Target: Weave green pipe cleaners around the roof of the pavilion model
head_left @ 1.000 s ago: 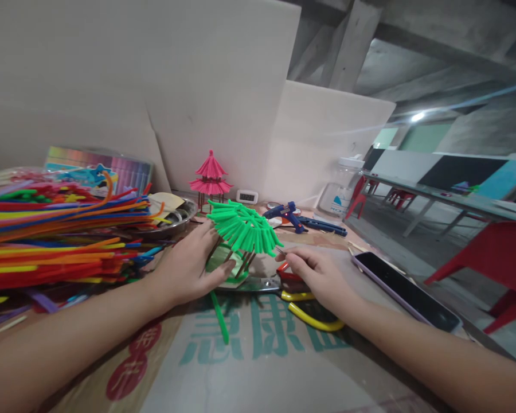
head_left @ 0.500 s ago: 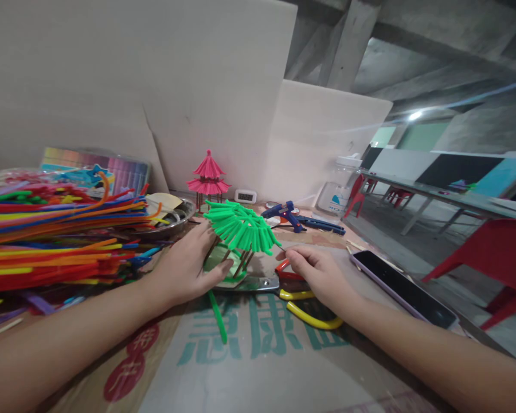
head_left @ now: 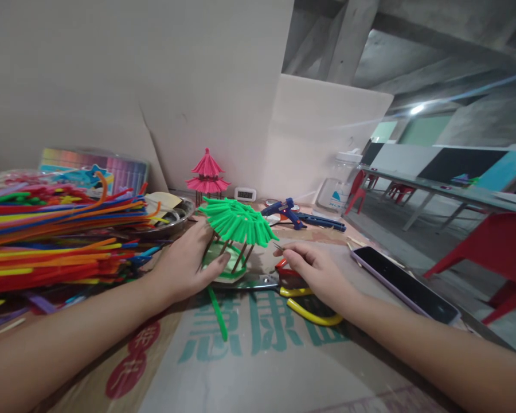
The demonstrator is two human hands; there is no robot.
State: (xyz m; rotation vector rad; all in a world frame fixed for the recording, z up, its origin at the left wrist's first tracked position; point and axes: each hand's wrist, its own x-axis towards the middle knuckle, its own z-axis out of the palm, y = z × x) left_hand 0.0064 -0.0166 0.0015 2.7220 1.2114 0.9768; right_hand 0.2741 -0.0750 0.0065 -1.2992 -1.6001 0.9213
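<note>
My left hand (head_left: 193,258) is wrapped round the near left side of a small pavilion model (head_left: 241,221), its thumb across the base. The model has a roof of bright green pipe cleaner pieces on thin brown posts, over a pale base edged in green. To its right, my right hand (head_left: 316,267) pinches a thin dark pointed piece (head_left: 278,247), mostly hidden by the fingers. Its tip is a little apart from the roof edge. Under and beside that hand lie scissors (head_left: 301,291) with red and yellow handles. A green pipe cleaner (head_left: 217,315) lies in front of the base.
Bundles of coloured pipe cleaners (head_left: 60,221) fill the left side, before a marker set (head_left: 129,172). Behind stand a pink pagoda model (head_left: 207,178), a small digital clock (head_left: 245,194), a blue glue gun (head_left: 284,212) and a clear jug (head_left: 335,189). A phone (head_left: 406,284) lies right.
The pavilion model has shifted and tilted slightly left in my left hand. The thin piece in my right hand now stands apart from the roof edge, where before it reached it.
</note>
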